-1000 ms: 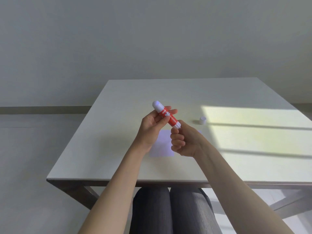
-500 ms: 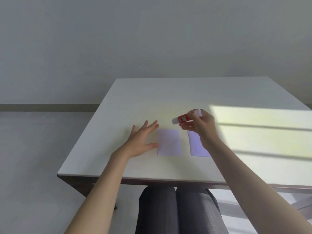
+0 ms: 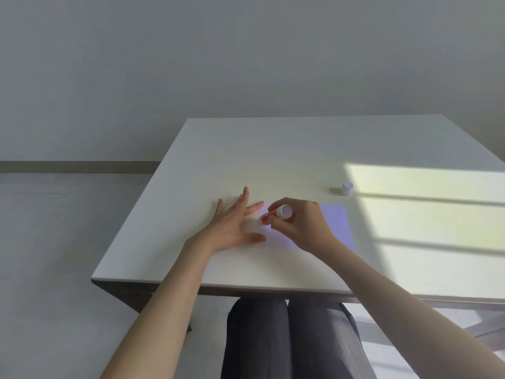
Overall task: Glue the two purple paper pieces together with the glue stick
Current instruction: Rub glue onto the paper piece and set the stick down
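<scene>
Two pale purple paper pieces lie side by side on the white table point(image 3: 300, 149). My right hand point(image 3: 303, 224) grips the red glue stick point(image 3: 274, 213) and holds its lower end down on the left piece point(image 3: 278, 239); the stick's white base points up toward me. My left hand point(image 3: 232, 225) rests flat with fingers spread at that piece's left edge, thumb and a fingertip on the paper. The right piece point(image 3: 337, 222) shows beyond my right wrist, partly hidden. The glue stick's white cap point(image 3: 347, 188) stands apart at the back right.
A bright patch of sunlight with window-bar shadows falls across the right part of the table. My legs in dark trousers point(image 3: 289, 337) sit under the near edge. Grey floor lies to the left of the table.
My right hand carried the glue stick from above the right piece over to the left piece and lowered it. My left hand slid right onto that piece's edge. The head camera shifted left.
</scene>
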A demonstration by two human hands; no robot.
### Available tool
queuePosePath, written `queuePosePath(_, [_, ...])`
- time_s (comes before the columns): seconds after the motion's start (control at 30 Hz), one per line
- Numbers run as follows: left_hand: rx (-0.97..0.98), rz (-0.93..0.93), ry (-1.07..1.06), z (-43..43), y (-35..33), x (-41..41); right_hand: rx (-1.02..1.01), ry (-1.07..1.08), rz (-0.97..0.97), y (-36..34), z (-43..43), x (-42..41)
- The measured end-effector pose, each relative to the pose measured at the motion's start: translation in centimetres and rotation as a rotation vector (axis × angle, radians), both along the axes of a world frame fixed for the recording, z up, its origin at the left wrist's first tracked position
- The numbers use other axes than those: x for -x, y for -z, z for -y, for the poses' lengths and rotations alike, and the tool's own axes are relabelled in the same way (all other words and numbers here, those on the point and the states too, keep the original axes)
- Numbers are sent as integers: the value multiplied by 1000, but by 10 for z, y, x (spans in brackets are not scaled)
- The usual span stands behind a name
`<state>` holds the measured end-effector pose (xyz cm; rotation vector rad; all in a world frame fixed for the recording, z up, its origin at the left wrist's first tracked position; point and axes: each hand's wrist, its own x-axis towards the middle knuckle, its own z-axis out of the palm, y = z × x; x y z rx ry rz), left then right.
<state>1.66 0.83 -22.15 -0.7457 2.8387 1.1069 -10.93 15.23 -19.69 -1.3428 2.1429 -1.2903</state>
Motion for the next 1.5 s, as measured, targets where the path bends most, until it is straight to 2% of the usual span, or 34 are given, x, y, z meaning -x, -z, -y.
queuePosePath(0.07, [34,9,17,1,0,1,-6,-53,68,-1,-3,2])
queuePosePath(0.13, [61,14,34,2,-1,0,23,-8,94,-3,-3,10])
queuePosePath(0.3, [148,42,64,1,-1,-1,70,176,2,1,2,14])
queuePosePath(0.4, [183,68,58,1,-1,0,34,100,-77,5,-7,1])
queuePosePath(0.5, [189,74,58,1,-1,1,19,16,12,2,-16,2])
queuePosePath(0.7, [194,75,61,1,-1,-1,72,214,-14,1,-7,20])
queuePosePath(0.83, [193,98,92,1,-2,0,45,72,-78,8,-21,1])
queuePosePath(0.93, [195,120,92,1,-2,1,19,-16,2,2,-28,5])
queuePosePath(1.1, [198,125,97,1,-4,-1,55,146,7,-10,-25,26])
queuePosePath(1.17, [204,129,97,1,-4,-1,45,128,-21,-9,-30,23])
queuePosePath(1.3, [214,142,103,1,-3,0,-24,-47,14,-8,-48,12])
queuePosePath(1.5, [252,155,115,0,-5,-2,28,110,62,-12,-46,23])
